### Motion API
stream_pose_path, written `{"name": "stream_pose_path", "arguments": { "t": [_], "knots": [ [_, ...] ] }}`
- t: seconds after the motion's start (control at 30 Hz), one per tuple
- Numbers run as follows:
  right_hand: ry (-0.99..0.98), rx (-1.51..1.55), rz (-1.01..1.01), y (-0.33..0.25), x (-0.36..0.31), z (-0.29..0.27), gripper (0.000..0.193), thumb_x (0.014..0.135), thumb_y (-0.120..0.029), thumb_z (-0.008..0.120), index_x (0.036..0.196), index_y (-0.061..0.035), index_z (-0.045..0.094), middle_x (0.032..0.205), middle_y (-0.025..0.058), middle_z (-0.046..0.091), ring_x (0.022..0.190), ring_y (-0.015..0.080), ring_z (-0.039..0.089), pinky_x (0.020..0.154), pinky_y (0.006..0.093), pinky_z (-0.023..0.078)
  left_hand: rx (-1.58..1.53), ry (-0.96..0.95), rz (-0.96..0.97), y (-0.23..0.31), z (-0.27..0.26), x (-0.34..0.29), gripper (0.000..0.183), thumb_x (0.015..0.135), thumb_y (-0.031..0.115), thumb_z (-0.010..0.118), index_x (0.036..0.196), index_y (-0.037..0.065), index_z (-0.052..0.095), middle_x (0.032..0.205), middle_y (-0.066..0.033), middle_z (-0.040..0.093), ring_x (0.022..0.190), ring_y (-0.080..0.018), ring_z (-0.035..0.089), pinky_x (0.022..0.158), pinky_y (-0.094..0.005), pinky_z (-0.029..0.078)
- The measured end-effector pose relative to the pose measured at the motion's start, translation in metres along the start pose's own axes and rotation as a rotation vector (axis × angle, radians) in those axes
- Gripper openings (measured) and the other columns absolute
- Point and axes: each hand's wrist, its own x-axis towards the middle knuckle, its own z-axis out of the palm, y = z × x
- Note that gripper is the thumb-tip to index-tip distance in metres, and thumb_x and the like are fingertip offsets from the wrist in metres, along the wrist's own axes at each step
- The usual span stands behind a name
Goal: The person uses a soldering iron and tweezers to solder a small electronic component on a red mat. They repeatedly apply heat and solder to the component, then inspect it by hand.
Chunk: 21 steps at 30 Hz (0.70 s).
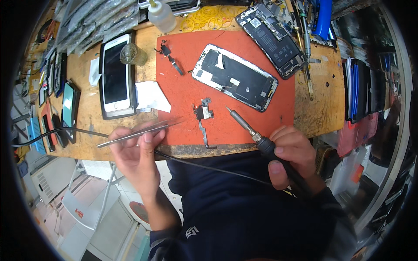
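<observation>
Though visible at the tip — soldering iron [264,146] partly behind right hand [297,152].

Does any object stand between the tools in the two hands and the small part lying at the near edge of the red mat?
Nothing visible does. Only bare mat shows between the tweezers in the left hand and the part, and likewise between the part and the iron in the right hand.

Orange mat [235,132] lies open between flex cable [203,115] and soldering iron [264,144]; phone panel [244,88] obstructs behind.
</observation>
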Motion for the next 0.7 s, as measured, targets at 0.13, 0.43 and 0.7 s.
{"name": "stream_pose_path", "arguments": {
  "t": [0.13,0.43,0.7],
  "knots": [
    [-0.011,0.001,0.049,-0.001,0.001,0.006,0.029,0.084,-0.003,0.072,0.11,0.0028,0.06,0.083,0.016,0.062,0.061,0.0255,0.06,0.055,0.0389,0.054,-0.041,0.011,0.05,0.01,0.005,0.011,0.029,0.102,-0.004,0.063,0.121,0.004,0.042,0.11,-0.0254,0.072,0.093,-0.0281,0.076,0.084,-0.0377,0.068],
    [0.036,-0.005,0.091,0.003,0.005,0.022,0.026,0.084,-0.004,0.073,0.106,0.0039,0.062,0.079,0.0154,0.062,0.058,0.025,0.06,0.053,0.0378,0.053,-0.046,-0.168,0.117,-0.001,0.033,0.01,0.032,0.1,-0.006,0.064,0.116,0.005,0.038,0.11,-0.0269,0.072,0.096,-0.0294,0.076,0.09,-0.0409,0.065],
    [0.021,0.056,0.125,0.005,0.004,0.021,0.023,0.084,-0.004,0.073,0.102,0.0059,0.063,0.076,0.0151,0.063,0.055,0.0244,0.061,0.049,0.036,0.051,-0.048,-0.197,0.144,-0.001,0.027,0.014,0.03,0.102,-0.004,0.063,0.119,0.004,0.04,0.113,-0.0267,0.07,0.096,-0.0306,0.075,0.086,-0.0416,0.067]
  ]
}}
